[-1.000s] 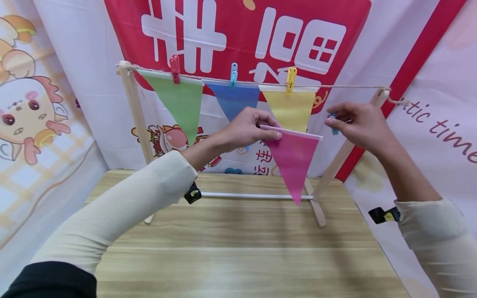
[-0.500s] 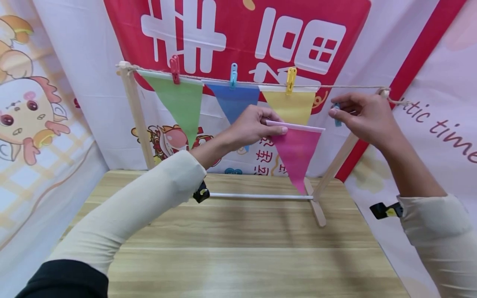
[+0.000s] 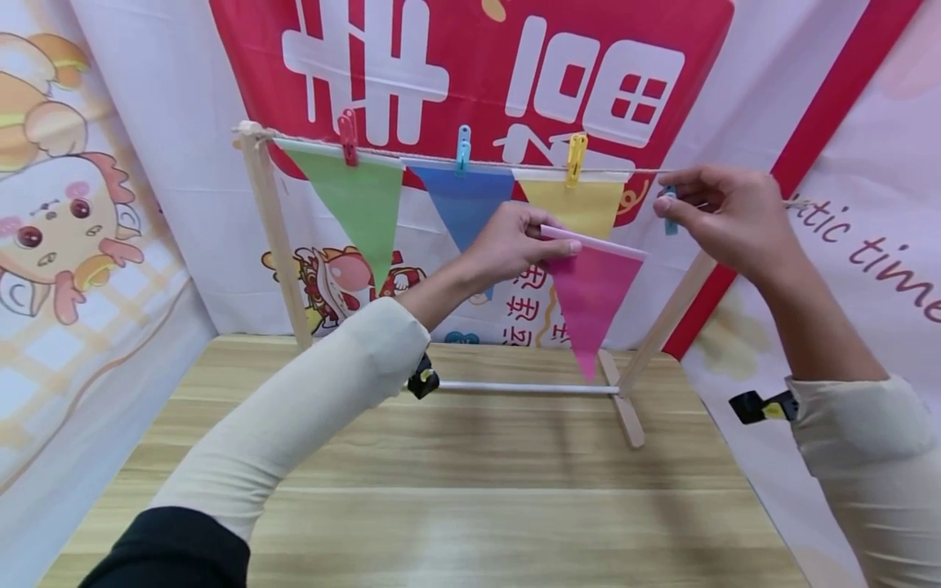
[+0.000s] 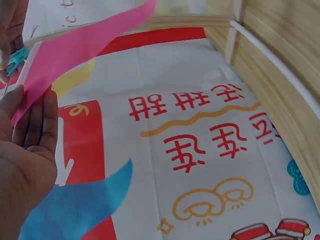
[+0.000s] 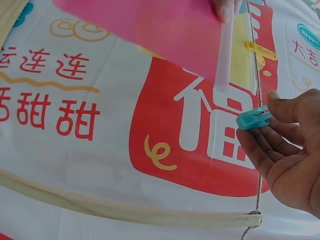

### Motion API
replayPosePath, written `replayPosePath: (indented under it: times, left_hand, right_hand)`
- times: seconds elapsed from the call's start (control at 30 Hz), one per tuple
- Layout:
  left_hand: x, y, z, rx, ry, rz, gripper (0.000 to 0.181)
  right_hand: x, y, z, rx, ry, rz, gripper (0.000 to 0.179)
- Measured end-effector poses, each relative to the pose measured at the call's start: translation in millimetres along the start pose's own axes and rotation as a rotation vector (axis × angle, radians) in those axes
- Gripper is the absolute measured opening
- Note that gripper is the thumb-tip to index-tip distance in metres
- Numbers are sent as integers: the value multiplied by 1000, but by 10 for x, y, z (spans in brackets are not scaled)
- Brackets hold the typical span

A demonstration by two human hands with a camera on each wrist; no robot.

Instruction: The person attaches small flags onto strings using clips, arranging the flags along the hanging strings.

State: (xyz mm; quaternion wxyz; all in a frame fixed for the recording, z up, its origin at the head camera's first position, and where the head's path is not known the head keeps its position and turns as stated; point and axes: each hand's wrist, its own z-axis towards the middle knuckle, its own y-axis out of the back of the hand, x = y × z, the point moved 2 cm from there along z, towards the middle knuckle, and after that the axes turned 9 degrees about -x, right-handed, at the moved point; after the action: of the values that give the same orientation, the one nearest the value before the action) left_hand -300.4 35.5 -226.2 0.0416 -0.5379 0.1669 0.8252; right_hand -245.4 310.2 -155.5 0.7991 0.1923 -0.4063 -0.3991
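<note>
My left hand [image 3: 518,241] pinches a pink triangular pennant [image 3: 595,286] by the left end of its white top band, thumb in front. The pennant's point hangs down, in front of the yellow pennant [image 3: 569,204]. To the right, my right hand [image 3: 735,216] holds a small teal clothespin [image 5: 254,119] between thumb and fingers, close by the string [image 5: 258,170]. On that string hang a green pennant [image 3: 353,204] under a red clothespin [image 3: 348,137], a blue pennant [image 3: 459,200] under a blue clothespin [image 3: 462,150], and the yellow one under a yellow clothespin [image 3: 577,159].
The string runs between two wooden posts [image 3: 275,237], joined low down by a white rod [image 3: 525,387]. The stand's right foot [image 3: 625,412] rests on the wood-grain table [image 3: 470,490]. Behind is a printed cloth backdrop [image 3: 176,163].
My left hand has moved right and slightly up with the pink pennant. My right hand has lifted the teal clothespin up nearer the string. The hanging pennants stay in place.
</note>
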Motion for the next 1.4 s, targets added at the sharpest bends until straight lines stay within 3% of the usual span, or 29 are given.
replayPosePath:
  times: [0.23,0.47,0.93,1.4]
  left_hand:
    - [-77,-104,93,-49,31,-81,25]
    - [-153,-193,97,-104,62,-124,31]
    - [-285,-391,200,-125,122,-196,32]
    - [-336,-546,302,-209,114,-229,35]
  right_hand:
    - [45,37,15,-31,-2,24,55]
    - [53,65,42,-51,3,24,54]
    - [59,124,154,-111,4,66,48]
    - [-7,199,335,-144,-82,364,40]
